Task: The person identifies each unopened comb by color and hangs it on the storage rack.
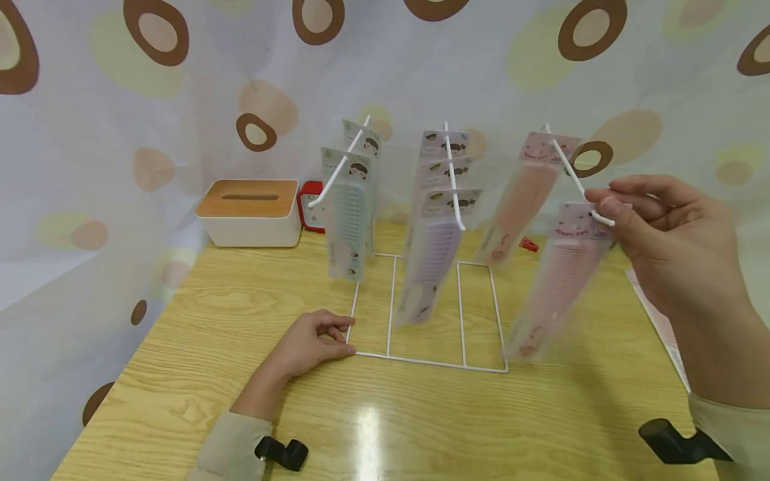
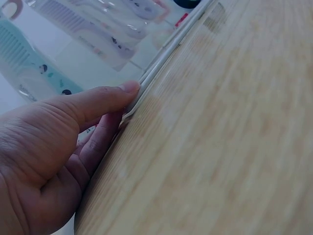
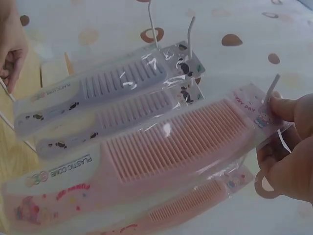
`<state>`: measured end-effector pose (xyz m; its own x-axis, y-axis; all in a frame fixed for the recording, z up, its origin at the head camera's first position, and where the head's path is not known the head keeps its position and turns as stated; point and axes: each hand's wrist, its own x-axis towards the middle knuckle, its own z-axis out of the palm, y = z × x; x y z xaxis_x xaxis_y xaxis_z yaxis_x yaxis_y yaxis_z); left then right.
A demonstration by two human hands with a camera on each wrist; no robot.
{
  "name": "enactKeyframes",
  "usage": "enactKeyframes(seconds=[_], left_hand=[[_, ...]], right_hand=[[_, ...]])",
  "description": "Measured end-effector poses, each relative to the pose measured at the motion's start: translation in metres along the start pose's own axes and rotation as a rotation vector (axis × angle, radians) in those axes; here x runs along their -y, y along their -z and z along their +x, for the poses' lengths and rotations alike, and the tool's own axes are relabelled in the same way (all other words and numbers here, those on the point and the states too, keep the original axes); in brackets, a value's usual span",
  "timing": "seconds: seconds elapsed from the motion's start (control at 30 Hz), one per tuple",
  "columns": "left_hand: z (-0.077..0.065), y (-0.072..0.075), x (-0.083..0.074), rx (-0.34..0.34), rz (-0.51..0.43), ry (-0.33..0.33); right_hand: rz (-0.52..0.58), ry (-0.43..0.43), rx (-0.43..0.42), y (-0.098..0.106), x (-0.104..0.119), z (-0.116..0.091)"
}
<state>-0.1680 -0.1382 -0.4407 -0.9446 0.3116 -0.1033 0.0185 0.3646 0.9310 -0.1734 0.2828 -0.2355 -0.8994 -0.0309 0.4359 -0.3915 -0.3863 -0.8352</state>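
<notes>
My right hand (image 1: 682, 244) pinches the header of a packaged pink comb (image 1: 565, 277) at the tip of the right hook of a white wire display rack (image 1: 430, 362). In the right wrist view, the hook end passes through the header of this pink comb (image 3: 181, 142), between thumb and fingers. Behind it, another pink comb pack (image 1: 520, 200) hangs on the same hook. My left hand (image 1: 313, 344) holds the rack's front left base corner, thumb on the wire in the left wrist view. Purple comb packs (image 1: 436, 250) fill the middle hook; green ones (image 1: 349, 214) hang on the left.
At the back left stand a white tissue box (image 1: 249, 230) with a wooden lid and a red clock (image 1: 311, 207). A small red item (image 1: 529, 244) lies behind the rack. Pink-and-white flat packaging (image 1: 658, 321) lies at the table's right, partly behind my right arm.
</notes>
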Motion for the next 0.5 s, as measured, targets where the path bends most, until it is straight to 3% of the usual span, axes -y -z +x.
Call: enactKeyframes(seconds=[0.13,0.23,0.5], left_hand=[[0.0,0.0,0.0,0.0,-0.004,-0.001],[0.0,0.0,0.0,0.002,-0.005,0.0],[0.001,0.0,0.001,0.0,-0.009,0.001]], right_hand=[[-0.07,-0.058,-0.061,0.01,-0.005,0.014],[-0.047,-0.078,-0.07,0.019,-0.01,0.025],[0.093,-0.049,0.026,0.04,-0.023,0.04]])
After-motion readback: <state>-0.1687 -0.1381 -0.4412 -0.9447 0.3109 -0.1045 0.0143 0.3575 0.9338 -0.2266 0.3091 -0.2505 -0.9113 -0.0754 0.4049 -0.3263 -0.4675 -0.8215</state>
